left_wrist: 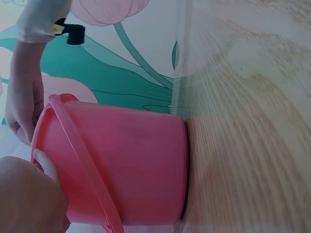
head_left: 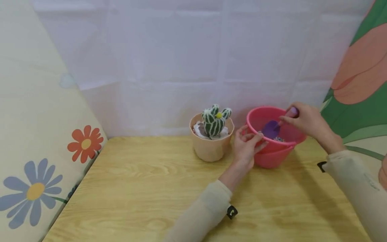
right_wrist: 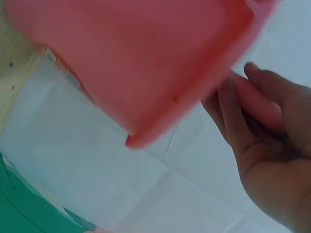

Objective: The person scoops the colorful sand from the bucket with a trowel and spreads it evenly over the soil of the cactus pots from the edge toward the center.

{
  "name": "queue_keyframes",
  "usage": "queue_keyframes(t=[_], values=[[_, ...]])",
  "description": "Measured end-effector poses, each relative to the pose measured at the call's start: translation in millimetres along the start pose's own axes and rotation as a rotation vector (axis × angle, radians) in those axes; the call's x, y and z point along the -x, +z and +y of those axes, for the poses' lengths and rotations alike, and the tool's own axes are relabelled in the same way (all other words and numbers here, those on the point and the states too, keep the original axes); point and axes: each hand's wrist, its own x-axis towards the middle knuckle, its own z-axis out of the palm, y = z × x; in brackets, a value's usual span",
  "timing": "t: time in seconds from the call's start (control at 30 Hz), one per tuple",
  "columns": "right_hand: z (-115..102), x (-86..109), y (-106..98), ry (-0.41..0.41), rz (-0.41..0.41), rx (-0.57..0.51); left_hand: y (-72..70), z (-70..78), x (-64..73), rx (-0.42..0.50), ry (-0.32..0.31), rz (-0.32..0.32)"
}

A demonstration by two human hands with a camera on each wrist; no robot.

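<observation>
A pink bucket (head_left: 273, 154) stands on the table, its handle folded down against its side. My left hand (head_left: 244, 148) grips its rim on the near left; the left wrist view shows the thumb at the rim. In my right hand (head_left: 308, 119) is the pink handle of a small shovel, whose purple blade (head_left: 271, 129) is down inside the bucket. Small multicoloured bits (head_left: 278, 138) lie at the bottom, mostly hidden by the blade and the near rim. In the right wrist view the fingers curl round the shovel's handle (right_wrist: 260, 104), and the bucket wall hides the blade.
Left of the bucket, close to my left hand, a peach pot (head_left: 208, 149) holds a knitted green-and-white cactus (head_left: 214, 124) set in white and grey filling. A white cloth (head_left: 166, 67) hangs behind the wooden table (head_left: 145, 188). Flower-patterned panels border both sides.
</observation>
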Motion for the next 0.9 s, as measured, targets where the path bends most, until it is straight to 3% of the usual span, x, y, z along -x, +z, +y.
queue_keyframes(t=[0.17,0.33,0.5,0.6,0.8,0.9], values=[[2,-18.2,-26,-0.018,-0.278,0.06,5.3,-6.4,-0.1,0.037,-0.012,-0.004],[0,-34.3,-36,-0.13,-0.445,0.109,6.6,-6.3,-2.2,0.045,0.004,-0.011],[0,-48.2,-35,-0.14,-0.591,0.17,5.7,-3.4,-4.7,0.047,0.016,-0.006],[4,-53.6,-32,-0.14,-0.624,0.215,5.9,-3.0,-7.1,0.053,0.029,-0.008],[17,-48.6,-23,-0.272,-0.576,0.217,6.3,-13.3,-8.2,0.038,0.03,0.009],[23,-43.4,-25,-0.289,-0.577,0.225,6.8,-20.8,-6.4,0.041,0.033,0.017]])
